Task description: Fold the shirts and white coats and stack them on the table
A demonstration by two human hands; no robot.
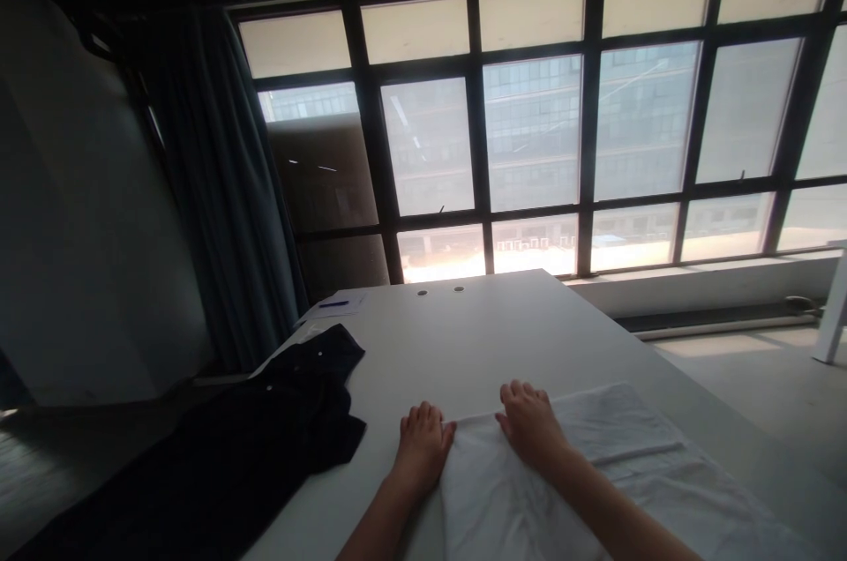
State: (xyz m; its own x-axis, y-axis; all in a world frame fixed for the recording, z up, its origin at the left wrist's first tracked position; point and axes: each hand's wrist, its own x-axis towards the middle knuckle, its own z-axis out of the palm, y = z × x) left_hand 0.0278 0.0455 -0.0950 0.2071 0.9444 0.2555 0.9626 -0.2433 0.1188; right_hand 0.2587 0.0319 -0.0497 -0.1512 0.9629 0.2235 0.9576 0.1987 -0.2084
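A white cloth (622,429), possibly a garment, lies spread on the table in front of me, with wrinkles and a long fold on its right part. At its far left corner, my left hand (422,439) is closed, with the thumb against the cloth's edge. My right hand (530,422) rests over the far edge, its fingers curled and the thumb at the cloth. Both palms face down, so the exact grip underneath is hidden. To the left lies a dark garment (291,420) with small light buttons, hanging past the table's left side.
The white table (476,332) reaches toward the windows (533,133) and has two round holes near its far end. Papers with a blue pen (333,304) lie at the far left corner. A dark curtain (218,190) hangs at left. A white leg (832,314) stands at far right.
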